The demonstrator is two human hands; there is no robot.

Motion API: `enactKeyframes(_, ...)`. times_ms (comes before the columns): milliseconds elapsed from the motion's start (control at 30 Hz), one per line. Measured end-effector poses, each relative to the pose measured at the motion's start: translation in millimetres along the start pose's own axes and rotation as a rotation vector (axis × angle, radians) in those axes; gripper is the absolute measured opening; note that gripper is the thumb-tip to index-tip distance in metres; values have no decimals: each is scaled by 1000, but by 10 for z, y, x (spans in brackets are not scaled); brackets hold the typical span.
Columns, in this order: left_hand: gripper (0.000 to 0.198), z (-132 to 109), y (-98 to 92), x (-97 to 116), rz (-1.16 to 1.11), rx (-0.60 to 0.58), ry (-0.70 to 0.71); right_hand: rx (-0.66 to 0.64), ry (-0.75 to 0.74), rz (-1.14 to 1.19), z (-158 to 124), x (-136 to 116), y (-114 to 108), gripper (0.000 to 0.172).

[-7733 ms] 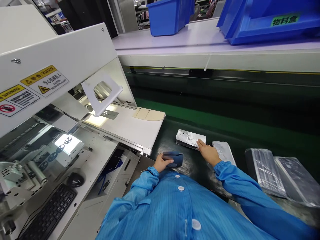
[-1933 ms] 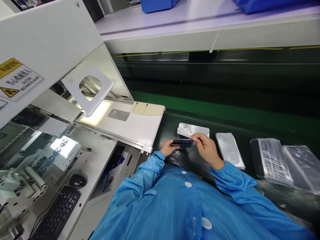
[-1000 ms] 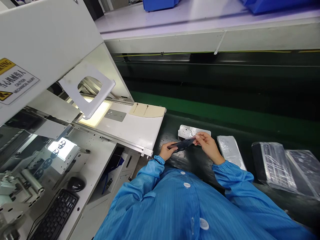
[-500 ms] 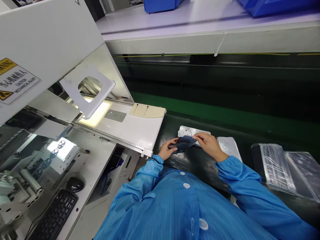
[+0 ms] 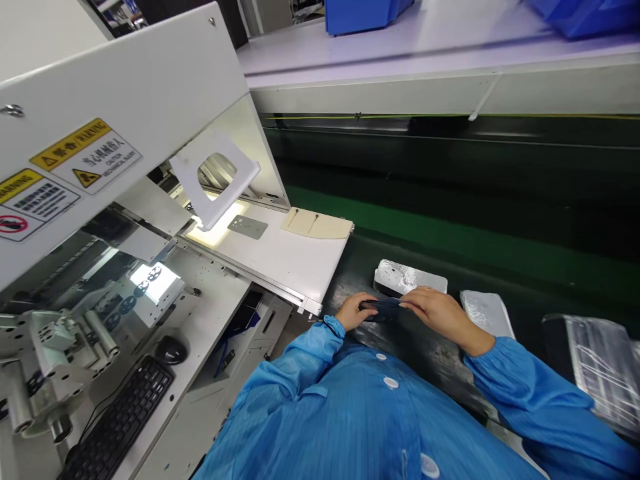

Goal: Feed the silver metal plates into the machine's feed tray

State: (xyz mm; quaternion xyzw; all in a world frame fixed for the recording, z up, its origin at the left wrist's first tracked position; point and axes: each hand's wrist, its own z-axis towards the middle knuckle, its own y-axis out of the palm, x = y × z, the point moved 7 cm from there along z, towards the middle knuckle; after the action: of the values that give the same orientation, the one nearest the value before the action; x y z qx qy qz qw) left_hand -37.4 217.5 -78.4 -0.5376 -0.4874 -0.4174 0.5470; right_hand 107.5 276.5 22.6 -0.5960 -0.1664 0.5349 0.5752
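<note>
My left hand (image 5: 353,312) and my right hand (image 5: 439,313) both grip a thin dark flat piece (image 5: 381,307), one at each end, low over the dark conveyor belt (image 5: 430,360). Just beyond it lies a small stack of silvery wrapped plates (image 5: 407,277). Another silvery wrapped plate (image 5: 485,313) lies to the right of my right hand. Both arms are in blue sleeves.
A white machine (image 5: 120,127) with warning labels stands at the left, its white outfeed table (image 5: 280,257) carrying a grey plate (image 5: 247,227) and a beige pad (image 5: 316,224). A keyboard (image 5: 120,420) and mouse (image 5: 170,349) sit lower left. Bagged dark trays (image 5: 597,373) lie at the right.
The view has shifted, so everything sits further right and lower. The dark piece has turned from tilted to nearly flat between my hands, and my right hand now lies over its right end.
</note>
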Motion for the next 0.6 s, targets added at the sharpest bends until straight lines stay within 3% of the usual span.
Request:
enactKeyframes(300,28,-59,-25,-81,30,-4,-46,82,85,-38,81,-96,-19,42)
enactKeyframes(600,24,-107,-84,-112,-4,24,-53,-175,37,184,139,-116,-41,31)
